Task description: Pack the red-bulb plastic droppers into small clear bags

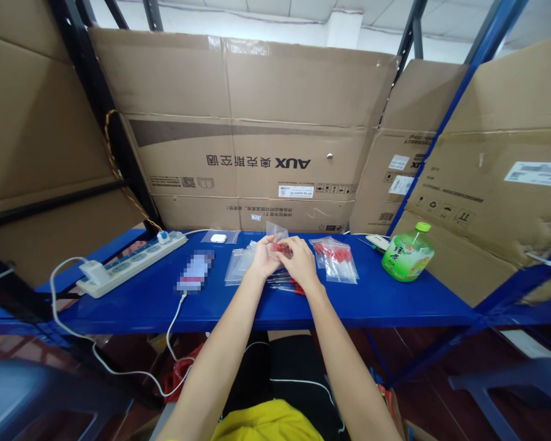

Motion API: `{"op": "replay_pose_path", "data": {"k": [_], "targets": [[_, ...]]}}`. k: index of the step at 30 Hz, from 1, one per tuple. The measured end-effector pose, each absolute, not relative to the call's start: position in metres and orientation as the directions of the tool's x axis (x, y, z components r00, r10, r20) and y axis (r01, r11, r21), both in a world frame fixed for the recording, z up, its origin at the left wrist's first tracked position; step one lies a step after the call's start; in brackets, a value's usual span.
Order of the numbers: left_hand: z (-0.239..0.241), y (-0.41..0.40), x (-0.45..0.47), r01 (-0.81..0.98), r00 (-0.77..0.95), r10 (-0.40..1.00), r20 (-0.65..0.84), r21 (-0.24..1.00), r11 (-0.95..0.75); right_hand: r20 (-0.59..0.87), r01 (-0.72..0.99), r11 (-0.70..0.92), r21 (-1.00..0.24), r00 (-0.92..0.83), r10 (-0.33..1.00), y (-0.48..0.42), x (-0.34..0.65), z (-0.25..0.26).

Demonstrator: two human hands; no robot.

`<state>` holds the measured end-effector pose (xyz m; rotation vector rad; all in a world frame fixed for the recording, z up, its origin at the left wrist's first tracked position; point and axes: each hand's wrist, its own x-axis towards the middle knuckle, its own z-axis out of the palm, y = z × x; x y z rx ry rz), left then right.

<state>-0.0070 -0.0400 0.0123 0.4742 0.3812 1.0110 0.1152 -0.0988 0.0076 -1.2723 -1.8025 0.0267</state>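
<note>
My left hand (264, 257) is closed on a small clear plastic bag (276, 231) that stands up above the fingers. Red pieces (283, 248) show through the plastic between the two hands. The fingers of my right hand (300, 262) are pinched on the same bag from the other side. Below the hands lie several slim metal-shafted tools with red handles (299, 288), partly covered by my right wrist. Flat clear bags (239, 267) are stacked to the left of my hands. To the right rest filled zip bags (337, 260) with red-handled pieces inside.
On the blue table (386, 303) a charging phone (194, 271) and a white power strip (133, 264) lie left. A white earphone case (218, 238) sits on a bag behind. A green drink bottle (408, 254) stands right. Cardboard panels (257, 86) wall the back and sides.
</note>
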Motion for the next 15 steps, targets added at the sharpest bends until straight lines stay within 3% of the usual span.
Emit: {"op": "replay_pose_path", "data": {"k": [7, 15], "targets": [[0.021, -0.050, -0.005, -0.653, 0.598, 0.797, -0.078, 0.529, 0.542, 0.683, 0.665, 0.606, -0.437, -0.194, 0.704, -0.088, 0.132, 0.019], [0.022, -0.048, 0.000, -0.740, 0.484, 0.873, -0.069, 0.501, 0.450, 0.664, 0.635, 0.656, -0.408, -0.286, 0.691, -0.079, 0.139, 0.025]]}}
